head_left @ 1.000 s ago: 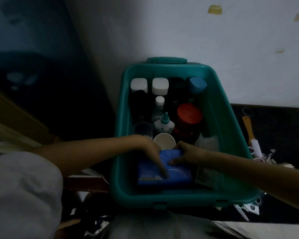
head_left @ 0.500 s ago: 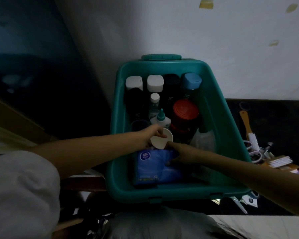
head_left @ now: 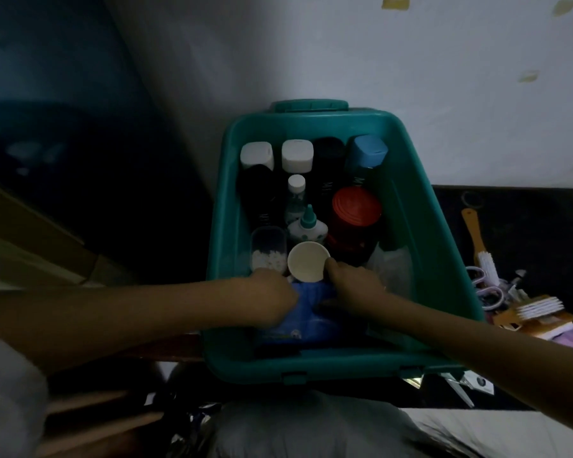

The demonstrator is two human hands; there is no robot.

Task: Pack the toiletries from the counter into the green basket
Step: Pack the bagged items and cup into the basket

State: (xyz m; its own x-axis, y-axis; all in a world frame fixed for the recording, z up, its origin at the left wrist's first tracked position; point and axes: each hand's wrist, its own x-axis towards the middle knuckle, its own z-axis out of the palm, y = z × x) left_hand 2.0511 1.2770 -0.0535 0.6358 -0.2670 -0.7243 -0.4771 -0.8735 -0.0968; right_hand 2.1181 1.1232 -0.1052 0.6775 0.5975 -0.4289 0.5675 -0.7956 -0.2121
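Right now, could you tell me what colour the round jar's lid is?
The jar lid is red; the head view shows it best.

Blue pack (head_left: 311, 320) half beneath left hand (head_left: 272, 297) and right hand (head_left: 353, 287) — fingertips of both out of sight.

The dark counter (head_left: 526, 226) runs along the wall on my right. The green basket (head_left: 311, 370) stands on its left end, its near edge by me. Right of the basket lie a wooden-handled brush (head_left: 475, 236), a small dark ring (head_left: 469, 197) beyond its handle, pale-handled scissors (head_left: 492, 294), a flat white-bristled brush (head_left: 540, 307) and orange packets (head_left: 543, 327) under it.
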